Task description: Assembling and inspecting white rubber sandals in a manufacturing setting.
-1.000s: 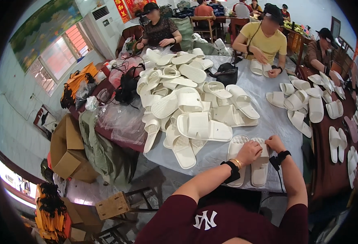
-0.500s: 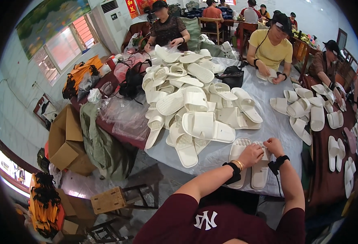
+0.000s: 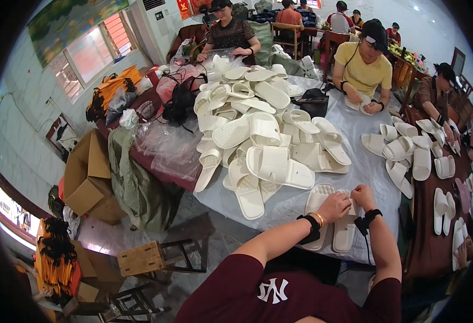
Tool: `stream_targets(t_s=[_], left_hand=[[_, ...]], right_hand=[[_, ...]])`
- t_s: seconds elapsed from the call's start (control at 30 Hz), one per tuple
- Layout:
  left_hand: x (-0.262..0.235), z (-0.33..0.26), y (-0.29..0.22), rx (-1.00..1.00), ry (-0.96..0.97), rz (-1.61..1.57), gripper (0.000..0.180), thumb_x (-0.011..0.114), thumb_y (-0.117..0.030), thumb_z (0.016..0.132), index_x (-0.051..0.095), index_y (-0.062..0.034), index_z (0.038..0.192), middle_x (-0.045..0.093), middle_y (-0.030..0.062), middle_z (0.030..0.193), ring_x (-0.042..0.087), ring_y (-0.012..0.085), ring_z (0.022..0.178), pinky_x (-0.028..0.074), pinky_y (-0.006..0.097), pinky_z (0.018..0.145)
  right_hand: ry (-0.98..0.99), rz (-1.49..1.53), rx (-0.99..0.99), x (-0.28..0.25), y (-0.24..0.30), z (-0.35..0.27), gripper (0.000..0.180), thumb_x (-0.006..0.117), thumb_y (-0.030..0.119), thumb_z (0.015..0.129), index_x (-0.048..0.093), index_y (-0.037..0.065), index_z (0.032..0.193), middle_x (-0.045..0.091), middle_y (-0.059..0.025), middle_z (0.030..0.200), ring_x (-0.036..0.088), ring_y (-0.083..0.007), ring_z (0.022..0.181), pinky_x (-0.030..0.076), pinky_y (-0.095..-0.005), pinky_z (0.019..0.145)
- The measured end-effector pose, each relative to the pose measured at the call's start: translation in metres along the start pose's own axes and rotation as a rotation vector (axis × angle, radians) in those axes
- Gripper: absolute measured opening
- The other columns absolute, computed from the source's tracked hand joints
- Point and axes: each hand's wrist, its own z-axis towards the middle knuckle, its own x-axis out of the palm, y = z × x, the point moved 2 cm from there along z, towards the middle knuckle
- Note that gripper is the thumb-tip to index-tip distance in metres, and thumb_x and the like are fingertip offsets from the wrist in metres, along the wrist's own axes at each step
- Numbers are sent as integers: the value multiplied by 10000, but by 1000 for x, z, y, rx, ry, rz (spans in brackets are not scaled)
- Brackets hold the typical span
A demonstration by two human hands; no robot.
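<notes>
A pair of white slippers lies side by side at the near edge of the table, in front of me. My left hand [image 3: 335, 208], a black band and a gold-coloured bracelet at its wrist, is closed over the upper part of the right slipper [image 3: 344, 236]. Against the same slipper's far right side, my right hand [image 3: 364, 198] is curled in a pinch, also with a black wrist band. Its fingertips and what they grip are partly hidden. The left slipper [image 3: 318, 198] is partly covered by my left hand and forearm.
A heap of white slippers [image 3: 279, 164] rises left of my hands on the sheeted table [image 3: 373, 177]. Across it, a person in yellow [image 3: 365, 67] handles slippers. More slippers [image 3: 399, 148] lie to the right. A wooden stool [image 3: 141, 258] and cardboard box [image 3: 88, 177] stand at left.
The view has shifted slightly. My hands stay at the same slipper with little visible movement. At far left, another person's hand has appeared beside the orange bundles.
</notes>
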Motion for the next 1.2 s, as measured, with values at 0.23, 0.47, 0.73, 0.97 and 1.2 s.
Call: stream_targets(t_s=[0.23,0.47,0.73,0.97,1.2], left_hand=[[0,1,1,-27,28,-18,183,605,-174,818,629,-38,938,593,129,894,560,324,917,449,417,821],[0,14,6,-304,-61,-186,346,583,-128,829,554,-42,1163,604,184,960,573,373,921,466,433,810],[6,19,20,-339,42,-89,143,554,-130,851,631,-33,923,603,177,901,590,363,870,472,440,771],[3,19,14,-359,-66,-85,118,553,-136,860,604,-30,852,581,172,841,579,366,830,470,439,742],[2,17,4,-304,-88,-192,100,539,-116,867,587,-29,850,574,178,846,572,373,839,460,448,760]], right_hand=[[-68,-48,-40,7,-24,8,179,592,135,728,675,-22,754,654,-177,662,654,-286,606,510,-379,588],[78,45,11,-19,-2,-14,202,604,162,766,667,-30,766,644,-115,642,609,-183,578,476,-335,553],[324,205,47,-21,26,-23,237,621,180,787,663,-53,800,628,-82,653,571,-145,604,462,-325,569],[279,15,-353,-23,12,9,392,597,69,805,583,64,1197,582,-157,1226,584,-318,1048,483,-371,859],[496,-511,-394,-23,12,26,640,590,55,760,430,131,1375,356,-103,1479,329,-356,1352,368,-497,1040]])
